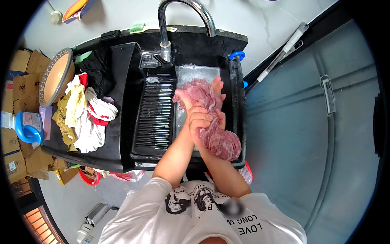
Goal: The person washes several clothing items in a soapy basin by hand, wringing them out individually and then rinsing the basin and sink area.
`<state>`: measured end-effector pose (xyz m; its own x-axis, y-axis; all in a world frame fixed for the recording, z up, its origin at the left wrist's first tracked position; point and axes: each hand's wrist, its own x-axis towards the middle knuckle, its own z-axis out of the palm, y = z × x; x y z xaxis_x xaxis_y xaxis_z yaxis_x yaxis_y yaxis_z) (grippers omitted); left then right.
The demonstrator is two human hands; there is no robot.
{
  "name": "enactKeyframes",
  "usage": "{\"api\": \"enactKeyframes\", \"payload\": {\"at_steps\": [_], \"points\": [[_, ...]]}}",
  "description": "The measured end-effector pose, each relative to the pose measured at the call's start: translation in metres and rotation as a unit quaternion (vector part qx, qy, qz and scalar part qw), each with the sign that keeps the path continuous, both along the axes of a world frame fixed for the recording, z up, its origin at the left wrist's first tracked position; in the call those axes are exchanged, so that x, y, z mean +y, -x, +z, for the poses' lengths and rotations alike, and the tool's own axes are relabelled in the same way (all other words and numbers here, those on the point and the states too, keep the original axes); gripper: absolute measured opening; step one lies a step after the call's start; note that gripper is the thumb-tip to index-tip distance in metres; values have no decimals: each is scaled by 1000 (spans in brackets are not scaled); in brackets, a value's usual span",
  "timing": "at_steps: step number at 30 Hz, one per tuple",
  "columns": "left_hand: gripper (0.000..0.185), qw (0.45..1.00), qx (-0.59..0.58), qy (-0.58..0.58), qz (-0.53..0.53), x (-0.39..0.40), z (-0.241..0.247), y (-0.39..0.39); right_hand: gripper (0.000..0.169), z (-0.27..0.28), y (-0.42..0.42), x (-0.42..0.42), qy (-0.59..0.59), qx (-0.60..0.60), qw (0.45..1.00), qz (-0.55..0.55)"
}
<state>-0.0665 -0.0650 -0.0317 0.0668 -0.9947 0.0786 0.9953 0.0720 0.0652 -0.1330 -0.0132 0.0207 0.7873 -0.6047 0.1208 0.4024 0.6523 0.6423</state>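
Note:
Both of my hands grip a crumpled pink cloth (221, 145) over the basin of a black laundry sink (231, 106). My left hand (185, 98) is farther from me, palm up, with part of the bunched cloth across it and the fingertips showing beyond. Closer to me, my right hand (199, 118) has its fingers curled round the narrow, twisted middle. The rest of the cloth bulges down over my right forearm near the front rim. My forearms cross close to the wrists. Beneath the cloth lies the basin's grey bottom (198, 73).
Left of the basin is a ribbed washboard (155, 117). A chrome tap (164, 27) arches over the back. Clothes (88, 119), a basin (56, 77) and a blue detergent bottle (30, 126) crowd the left counter. A scrubbing brush (149, 28) rests on the back ledge. A glass door (292, 128) stands right.

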Motion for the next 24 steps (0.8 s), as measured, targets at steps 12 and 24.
{"api": "enactKeyframes", "payload": {"at_steps": [12,24], "points": [[33,905,-333,-220,-149,-5,-3,-58,28,-9,37,-33,491,605,595,197],[35,263,-902,-185,-288,13,-49,-44,27,-83,25,1,672,684,80,274]]}}
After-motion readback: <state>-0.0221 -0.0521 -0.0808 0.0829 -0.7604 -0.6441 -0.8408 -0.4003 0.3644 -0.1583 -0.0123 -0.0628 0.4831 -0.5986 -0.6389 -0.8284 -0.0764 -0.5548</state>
